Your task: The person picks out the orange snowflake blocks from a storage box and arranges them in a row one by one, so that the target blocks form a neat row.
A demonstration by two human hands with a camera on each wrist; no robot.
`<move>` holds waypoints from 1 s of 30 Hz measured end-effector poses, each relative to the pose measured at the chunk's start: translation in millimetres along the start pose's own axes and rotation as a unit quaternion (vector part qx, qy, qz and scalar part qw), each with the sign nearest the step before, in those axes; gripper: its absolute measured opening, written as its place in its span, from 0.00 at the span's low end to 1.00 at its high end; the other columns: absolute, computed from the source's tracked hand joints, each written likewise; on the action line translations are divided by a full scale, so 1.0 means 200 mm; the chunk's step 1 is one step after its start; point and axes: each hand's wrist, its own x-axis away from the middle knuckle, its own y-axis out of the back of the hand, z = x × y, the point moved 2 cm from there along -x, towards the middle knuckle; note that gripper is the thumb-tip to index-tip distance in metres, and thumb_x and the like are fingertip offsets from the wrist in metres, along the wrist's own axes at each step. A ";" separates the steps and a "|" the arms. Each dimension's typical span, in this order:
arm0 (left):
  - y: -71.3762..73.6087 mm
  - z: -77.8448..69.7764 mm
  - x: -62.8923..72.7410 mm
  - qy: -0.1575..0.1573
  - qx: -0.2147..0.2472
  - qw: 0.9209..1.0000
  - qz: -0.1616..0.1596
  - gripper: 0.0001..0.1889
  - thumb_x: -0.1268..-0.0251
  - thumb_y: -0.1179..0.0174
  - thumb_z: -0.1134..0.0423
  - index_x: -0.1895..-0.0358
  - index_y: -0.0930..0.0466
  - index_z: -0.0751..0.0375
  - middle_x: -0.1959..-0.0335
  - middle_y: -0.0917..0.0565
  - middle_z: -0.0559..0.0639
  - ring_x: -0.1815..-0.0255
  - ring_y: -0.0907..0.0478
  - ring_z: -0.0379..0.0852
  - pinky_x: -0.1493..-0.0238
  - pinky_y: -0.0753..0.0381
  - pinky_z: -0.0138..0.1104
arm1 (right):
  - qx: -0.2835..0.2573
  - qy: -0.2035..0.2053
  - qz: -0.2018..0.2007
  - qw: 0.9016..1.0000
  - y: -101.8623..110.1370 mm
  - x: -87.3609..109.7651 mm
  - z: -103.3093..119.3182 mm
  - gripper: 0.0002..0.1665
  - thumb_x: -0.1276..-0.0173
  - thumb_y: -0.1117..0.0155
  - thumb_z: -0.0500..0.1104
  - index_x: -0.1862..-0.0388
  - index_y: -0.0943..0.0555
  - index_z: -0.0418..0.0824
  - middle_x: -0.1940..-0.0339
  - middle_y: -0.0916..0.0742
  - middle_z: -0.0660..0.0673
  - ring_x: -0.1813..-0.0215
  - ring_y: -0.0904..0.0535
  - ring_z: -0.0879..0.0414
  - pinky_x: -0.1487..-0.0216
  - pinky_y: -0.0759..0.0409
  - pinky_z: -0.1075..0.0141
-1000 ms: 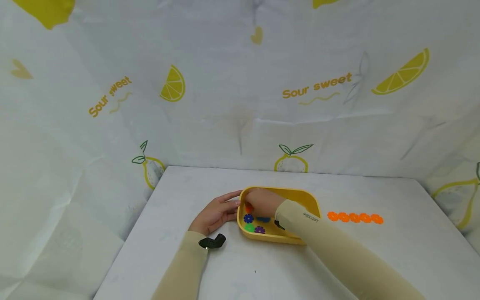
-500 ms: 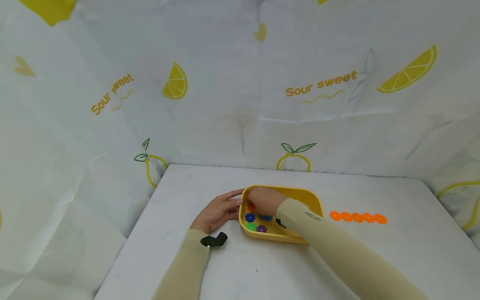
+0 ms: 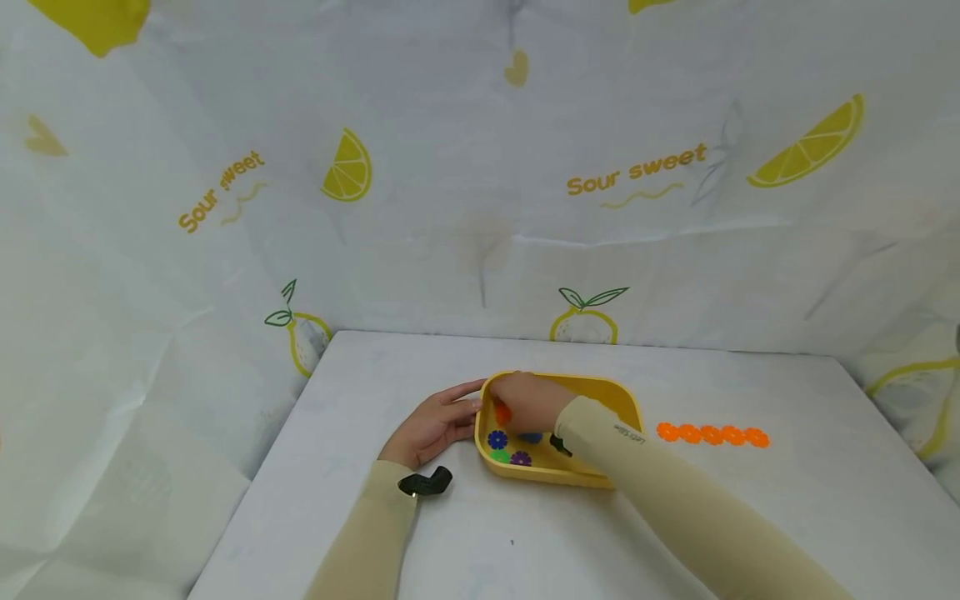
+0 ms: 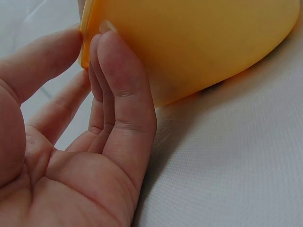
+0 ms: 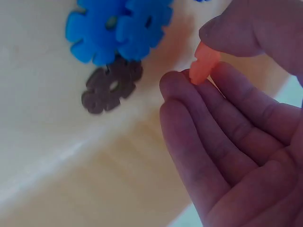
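Observation:
A yellow plastic bin (image 3: 555,477) stands on the table with several notched flower-shaped discs inside. My right hand (image 3: 528,402) reaches down into its left end. There it pinches an orange flower disc (image 5: 204,64) between thumb and fingers, as the right wrist view shows. Under that hand lie overlapping blue discs (image 5: 97,30) and a dark disc (image 5: 102,92). A dark blue disc (image 3: 497,440), a green disc (image 3: 500,456) and a purple disc (image 3: 521,458) rest at the bin's near left. Outside, my left hand (image 3: 431,427) touches the bin's left wall and rim with extended fingers.
Several orange discs (image 3: 712,434) lie in a row to the right of the bin on the white table (image 3: 510,567). A white lemon-printed curtain (image 3: 450,208) hangs behind the table and along its sides.
Inside the bin, the right hand has shifted only slightly, and the orange disc at its fingers shows more clearly. The left hand stays against the bin. The head view has moved a little.

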 end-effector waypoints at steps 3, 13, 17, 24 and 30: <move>-0.02 0.00 -0.01 -0.001 -0.013 1.000 -0.001 0.30 0.21 0.34 0.55 0.19 0.28 0.48 0.25 0.20 0.57 0.33 0.15 0.49 0.35 0.12 0.41 | -0.023 0.013 -0.011 1.000 0.06 0.06 -0.04 0.22 0.31 0.21 0.41 0.39 0.13 0.42 0.55 0.13 0.51 0.55 0.20 0.56 0.40 0.14 0.60; 0.00 0.04 0.01 0.006 -0.029 0.999 -0.025 0.33 0.23 0.31 0.51 0.19 0.28 0.45 0.23 0.22 0.57 0.32 0.16 0.52 0.34 0.13 0.42 | -0.128 0.013 -0.067 0.989 0.22 0.34 -0.25 0.19 0.30 0.25 0.36 0.41 0.12 0.38 0.49 0.12 0.49 0.53 0.18 0.56 0.44 0.12 0.62; -0.01 0.05 0.00 0.010 -0.026 0.999 -0.029 0.34 0.24 0.31 0.50 0.19 0.28 0.45 0.23 0.22 0.57 0.33 0.16 0.51 0.34 0.12 0.41 | -0.159 -0.012 -0.101 0.982 0.26 0.49 -0.39 0.20 0.30 0.27 0.36 0.39 0.12 0.38 0.47 0.11 0.49 0.52 0.17 0.56 0.43 0.11 0.60; -0.01 0.05 0.01 0.018 -0.024 0.999 -0.042 0.32 0.21 0.34 0.52 0.18 0.29 0.46 0.25 0.21 0.58 0.36 0.15 0.50 0.35 0.12 0.40 | -0.180 -0.052 -0.157 0.970 0.25 0.70 -0.63 0.21 0.29 0.28 0.37 0.37 0.13 0.41 0.48 0.10 0.49 0.50 0.17 0.55 0.44 0.12 0.58; -0.03 0.04 0.00 0.021 -0.019 0.999 -0.044 0.32 0.21 0.33 0.52 0.18 0.30 0.48 0.25 0.21 0.58 0.36 0.15 0.49 0.36 0.12 0.41 | -0.188 -0.098 -0.197 0.957 0.19 0.88 -0.85 0.20 0.28 0.31 0.39 0.38 0.13 0.43 0.46 0.10 0.48 0.47 0.17 0.52 0.42 0.12 0.54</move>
